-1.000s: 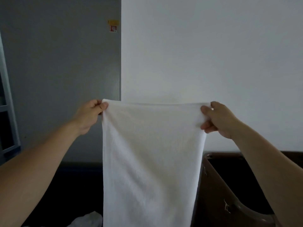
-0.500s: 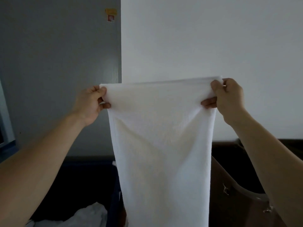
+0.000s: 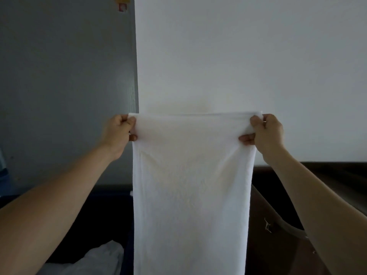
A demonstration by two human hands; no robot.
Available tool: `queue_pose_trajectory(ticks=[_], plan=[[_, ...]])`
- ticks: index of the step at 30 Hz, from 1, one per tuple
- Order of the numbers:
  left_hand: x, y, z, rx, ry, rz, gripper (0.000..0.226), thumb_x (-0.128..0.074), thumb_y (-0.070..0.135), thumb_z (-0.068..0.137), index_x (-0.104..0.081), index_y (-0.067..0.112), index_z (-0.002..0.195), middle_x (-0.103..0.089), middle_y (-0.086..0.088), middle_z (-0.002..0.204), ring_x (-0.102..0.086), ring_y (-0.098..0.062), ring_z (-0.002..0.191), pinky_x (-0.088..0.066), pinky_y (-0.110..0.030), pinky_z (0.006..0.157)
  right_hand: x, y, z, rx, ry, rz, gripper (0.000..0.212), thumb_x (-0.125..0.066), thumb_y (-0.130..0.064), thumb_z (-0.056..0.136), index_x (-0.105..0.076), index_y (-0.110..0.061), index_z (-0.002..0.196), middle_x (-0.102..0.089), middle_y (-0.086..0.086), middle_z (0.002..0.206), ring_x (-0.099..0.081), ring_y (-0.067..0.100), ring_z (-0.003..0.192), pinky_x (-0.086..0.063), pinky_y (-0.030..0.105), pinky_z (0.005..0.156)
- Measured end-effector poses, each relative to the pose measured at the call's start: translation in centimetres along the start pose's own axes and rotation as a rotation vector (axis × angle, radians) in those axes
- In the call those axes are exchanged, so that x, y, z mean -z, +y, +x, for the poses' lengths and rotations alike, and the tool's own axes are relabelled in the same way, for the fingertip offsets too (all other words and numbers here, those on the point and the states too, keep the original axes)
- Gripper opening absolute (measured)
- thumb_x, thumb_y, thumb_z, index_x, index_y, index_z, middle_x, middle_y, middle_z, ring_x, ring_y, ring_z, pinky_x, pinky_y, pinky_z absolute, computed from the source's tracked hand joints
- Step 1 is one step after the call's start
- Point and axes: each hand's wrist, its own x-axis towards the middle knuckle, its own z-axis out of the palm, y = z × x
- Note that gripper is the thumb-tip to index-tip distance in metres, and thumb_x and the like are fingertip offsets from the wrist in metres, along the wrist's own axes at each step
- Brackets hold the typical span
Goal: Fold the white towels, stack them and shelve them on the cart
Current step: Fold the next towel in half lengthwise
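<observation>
Towel hung between two grips, wall behind, bin and cloth low down.
The towel (image 3: 190, 185) hangs at the centre of the view and runs out of frame at 6 o'clock. The left grip (image 3: 118, 133) pinches its top corner at 9 o'clock and the right grip (image 3: 267, 133) pinches the opposite corner at 3 o'clock, the two level with each other. Behind the towel stands the wall (image 3: 248, 56). A panel (image 3: 65, 86) adjoins the wall toward 10 o'clock, with a sticker (image 3: 122, 3) on it near 11 o'clock. A bin (image 3: 278, 231) sits at 4 o'clock, right of the towel. A crumpled cloth (image 3: 95, 261) lies at 7 o'clock, left of the towel, below the left forearm.
</observation>
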Motion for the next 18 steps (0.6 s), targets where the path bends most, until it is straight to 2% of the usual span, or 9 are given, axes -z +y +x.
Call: queue_pose_trajectory(ticks=[4, 9, 13, 15, 18], plan=[[-2.3, -0.4, 1.9, 0.032, 0.082, 0.069, 0.013, -0.048, 0.015, 0.104, -0.053, 0.008, 0.113, -0.054, 0.002, 0.087, -0.053, -0.011, 0.076, -0.053, -0.022, 0.055, -1.0, 0.3, 2.3, -0.026, -0.063, 0.039, 0.016, -0.048, -0.026, 0.102, -0.05, -0.021, 0.086, -0.065, 0.008, 0.082, -0.071, 0.031, 0.06, -0.06, 0.056, 0.068], [-4.0, 2.4, 4.2, -0.07, 0.148, 0.077, 0.019, -0.049, 0.018, 0.104, -0.052, 0.006, 0.119, -0.054, 0.003, 0.092, -0.057, -0.01, 0.081, -0.055, -0.026, 0.061, -0.9, -0.6, 5.8, 0.063, -0.015, 0.092, 0.018, -0.048, -0.026, 0.101, -0.047, -0.025, 0.083, -0.064, 0.006, 0.083, -0.071, 0.027, 0.057, -0.058, 0.056, 0.064], [-4.5, 5.6, 4.2, -0.161, 0.189, 0.062, 0.005, -0.048, 0.017, 0.104, -0.05, 0.013, 0.103, -0.053, 0.005, 0.091, -0.055, -0.006, 0.078, -0.058, -0.025, 0.062, -0.2, -2.1, 6.8, 0.121, 0.021, 0.162, 0.02, -0.049, -0.025, 0.102, -0.045, -0.023, 0.082, -0.06, 0.003, 0.083, -0.07, 0.025, 0.056, -0.059, 0.053, 0.06], [-4.1, 6.5, 3.5, -0.18, 0.185, 0.052, 0.01, -0.05, 0.018, 0.103, -0.052, 0.019, 0.094, -0.054, 0.006, 0.093, -0.057, -0.006, 0.081, -0.057, -0.024, 0.061, 0.4, -2.5, 6.6, 0.133, 0.019, 0.165, 0.021, -0.048, -0.024, 0.102, -0.044, -0.022, 0.082, -0.059, 0.0, 0.081, -0.07, 0.024, 0.055, -0.059, 0.053, 0.061], [-3.1, 7.2, 1.4, -0.188, 0.149, 0.043, 0.011, -0.05, 0.017, 0.103, -0.053, 0.02, 0.093, -0.056, 0.004, 0.095, -0.059, -0.009, 0.084, -0.058, -0.024, 0.062, 1.5, -3.0, 5.1, 0.138, 0.005, 0.158, 0.02, -0.048, -0.024, 0.102, -0.045, -0.022, 0.082, -0.06, 0.001, 0.08, -0.07, 0.026, 0.056, -0.059, 0.055, 0.062]])
